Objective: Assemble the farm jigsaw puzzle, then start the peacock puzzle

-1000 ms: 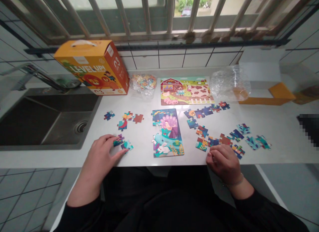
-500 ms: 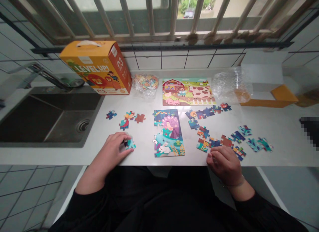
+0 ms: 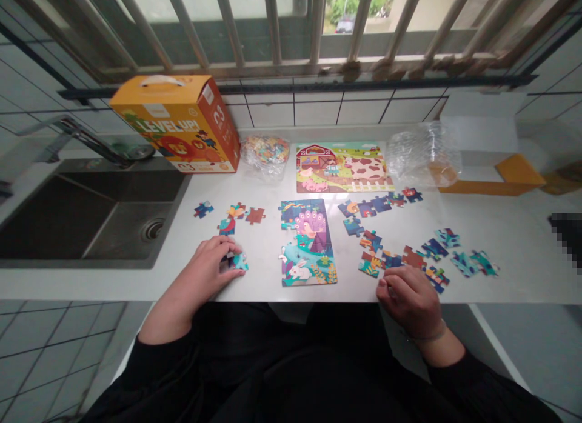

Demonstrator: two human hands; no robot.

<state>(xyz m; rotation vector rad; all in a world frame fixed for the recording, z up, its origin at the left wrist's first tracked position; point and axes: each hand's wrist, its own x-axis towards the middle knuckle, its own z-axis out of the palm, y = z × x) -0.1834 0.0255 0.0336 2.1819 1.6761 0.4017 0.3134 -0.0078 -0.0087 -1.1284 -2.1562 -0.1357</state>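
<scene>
My left hand (image 3: 210,262) curls its thumb and fingers around a teal puzzle piece (image 3: 239,262) on the counter, partly covering it. To its right lies a partly joined puzzle (image 3: 311,244) with a peacock, a white rabbit and a frog; its left edge has a gap. My right hand (image 3: 408,299) rests at the counter's front edge in a loose fist, and nothing shows in it. Just beyond its knuckles are a brown puzzle piece (image 3: 413,257) and a dark blue one (image 3: 391,260). More loose pieces lie above my left hand, including a reddish-brown one (image 3: 255,215).
An orange puzzle box (image 3: 177,126) stands beside the sink (image 3: 136,214). Behind the puzzle are a bag of pieces (image 3: 266,156), a farm puzzle (image 3: 344,168), crumpled clear plastic (image 3: 422,156) and an open carton (image 3: 495,182). Several loose pieces (image 3: 464,264) spread at right.
My left hand has shifted very slightly up at the teal piece, its fingers reaching a little farther over it. My right hand and the joined puzzle look the same.
</scene>
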